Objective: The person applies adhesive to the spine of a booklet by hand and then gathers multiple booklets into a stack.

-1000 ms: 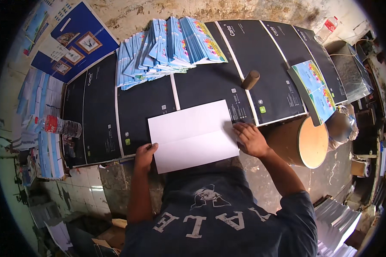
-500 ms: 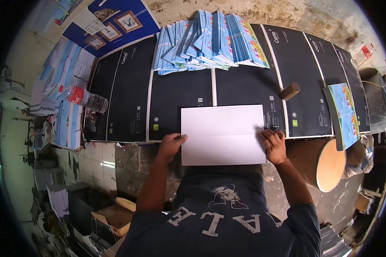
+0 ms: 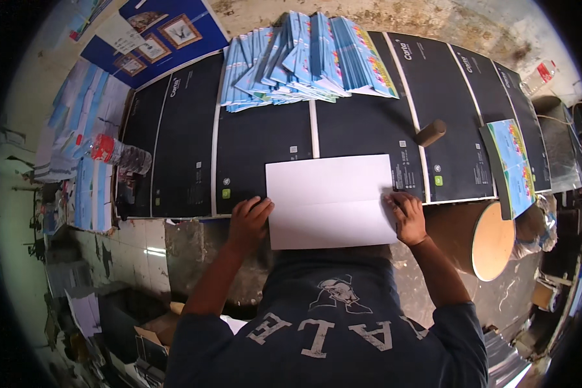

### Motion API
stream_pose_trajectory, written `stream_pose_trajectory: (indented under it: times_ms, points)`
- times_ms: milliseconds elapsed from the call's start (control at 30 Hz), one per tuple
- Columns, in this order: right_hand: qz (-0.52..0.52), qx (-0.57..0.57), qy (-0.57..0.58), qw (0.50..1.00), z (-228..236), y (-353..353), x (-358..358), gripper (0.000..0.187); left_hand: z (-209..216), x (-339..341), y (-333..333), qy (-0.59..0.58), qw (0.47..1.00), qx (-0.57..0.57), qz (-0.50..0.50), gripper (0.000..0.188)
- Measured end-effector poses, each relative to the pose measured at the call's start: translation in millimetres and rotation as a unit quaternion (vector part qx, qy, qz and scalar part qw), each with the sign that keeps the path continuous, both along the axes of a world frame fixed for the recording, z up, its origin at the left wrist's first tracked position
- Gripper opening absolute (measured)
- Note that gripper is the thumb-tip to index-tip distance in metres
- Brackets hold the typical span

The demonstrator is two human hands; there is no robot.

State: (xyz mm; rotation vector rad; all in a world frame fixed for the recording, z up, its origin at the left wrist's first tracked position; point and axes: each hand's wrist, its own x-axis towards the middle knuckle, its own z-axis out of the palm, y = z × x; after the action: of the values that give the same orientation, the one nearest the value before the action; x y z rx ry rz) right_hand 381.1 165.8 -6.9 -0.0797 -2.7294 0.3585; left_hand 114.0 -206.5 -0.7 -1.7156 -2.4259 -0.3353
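A white paper sheet [image 3: 330,220] with a crease line across its middle lies over the front edge of the table, its near part reaching past the edge towards my shirt. At its left side, the fingertips of my left hand [image 3: 249,223] rest by the border, slightly apart; the thumb is hidden. My right hand [image 3: 409,218] grips the opposite border, its fingers bent around the edge. I cannot tell whether the white paper is one sheet or several.
Blue printed booklets [image 3: 304,61] are piled at the table's back. A short brown cylinder [image 3: 431,133] stands right of the paper. Another booklet stack [image 3: 514,168] overhangs the front right edge. A plastic bottle [image 3: 119,154] lies left. Black panels [image 3: 258,142] cover the tabletop.
My left thumb has gone from the top of the paper, and that hand's fingers have extended along the left border. The right hand stays at its edge. The whole view has shifted slightly.
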Motion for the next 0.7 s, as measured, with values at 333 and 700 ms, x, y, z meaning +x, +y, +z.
stream_pose_trajectory:
  times_ms: [333,700]
  points:
    - [-0.018,-0.037,0.034,0.999,3.8,8.6,-5.2,0.034,-18.4,-2.9,0.1,-0.031,0.996,0.077,0.021,0.044]
    - [-0.242,-0.166,-0.122,0.948,77.9,10.2,-62.5,0.053,74.1,-25.6,64.4,-0.366,0.899,0.059,0.235,0.032]
